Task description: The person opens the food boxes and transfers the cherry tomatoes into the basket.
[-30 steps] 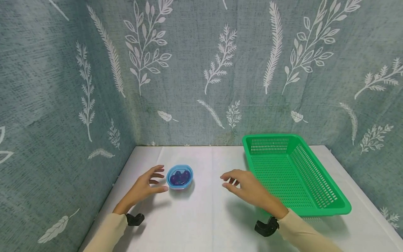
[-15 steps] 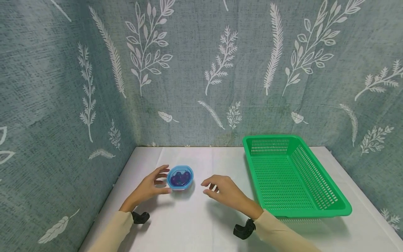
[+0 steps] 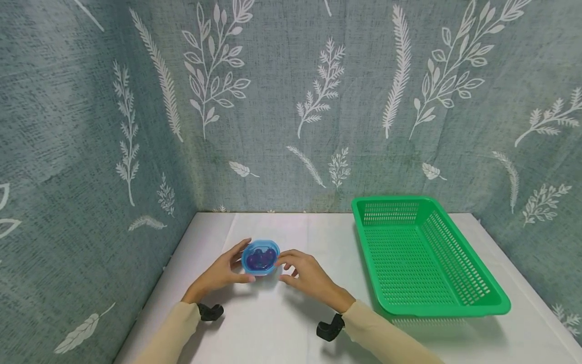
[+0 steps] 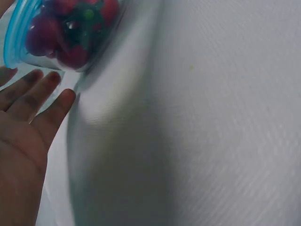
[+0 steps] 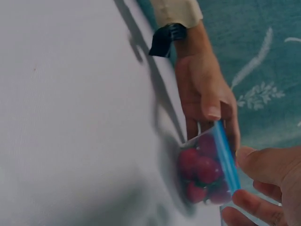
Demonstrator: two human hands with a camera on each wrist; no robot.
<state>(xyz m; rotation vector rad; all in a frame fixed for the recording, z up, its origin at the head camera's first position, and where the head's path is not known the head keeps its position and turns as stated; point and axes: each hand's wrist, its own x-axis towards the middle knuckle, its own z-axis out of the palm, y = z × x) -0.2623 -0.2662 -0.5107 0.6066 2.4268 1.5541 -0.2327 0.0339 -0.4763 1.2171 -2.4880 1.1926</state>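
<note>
A small clear plastic container (image 3: 260, 259) with a blue lid (image 4: 18, 35) stands upright on the white table. Through its wall show several round red fruits (image 5: 206, 169), like cherry tomatoes, with some green among them. My left hand (image 3: 226, 270) is at the container's left side, its fingers spread and gently bent along it; in the left wrist view its fingertips (image 4: 69, 94) lie just below the container. On the opposite side is my right hand (image 3: 304, 273), thumb and fingers apart, fingertips right at the lid's edge. Neither hand grips the container.
A large green perforated basket (image 3: 454, 309) stands on the right of the white table (image 3: 282, 328). Grey-green curtains with white leaf prints (image 3: 273, 126) close off the back and both sides. Each wrist wears a black strapped device (image 3: 330, 327).
My right hand has travelled left from beside the basket to the container's right edge. The left hand has moved slightly right, closer around its left side. The container stays in place.
</note>
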